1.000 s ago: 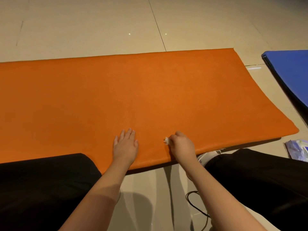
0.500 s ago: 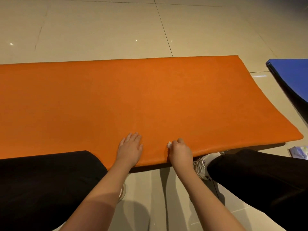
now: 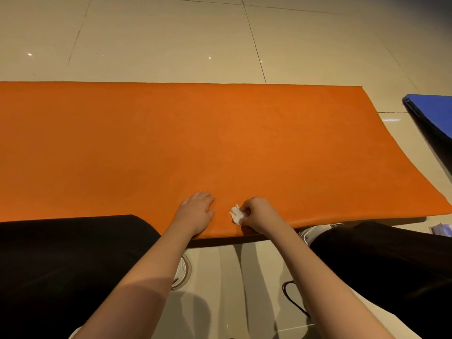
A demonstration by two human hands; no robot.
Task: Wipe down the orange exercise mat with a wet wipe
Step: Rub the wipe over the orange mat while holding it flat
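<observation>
The right hand is closed in a loose fist, its fingertips pinching a small crumpled white wipe and holding it down on the orange mat. The wipe sticks out to the left of the knuckles, touching the mat just inside its near edge. The left hand lies flat beside it, palm down, fingers straight and close together, holding nothing; it presses on the mat just left of the wipe, with a narrow strip of orange between the two hands.

Only the head view shows this moment. The mat spreads wide across the tiled floor, running off the picture on the left and ending at a corner on the right. Its near edge curves upward a little off the floor below the hands, with a dark shadow under it. The surface looks even in colour; whether any part is wet cannot be told.

Both bare forearms reach in from the bottom of the picture. Black trouser legs fill the lower left and lower right, one knee on each side of the arms. A white shoe shows just under the mat's near edge by the right leg, and part of another shoe by the left forearm. A thin black cord loops on the floor near the right arm. A blue mat lies at the right edge, apart from the orange one. A pale packet, partly cut off, sits on the floor at the far right.
</observation>
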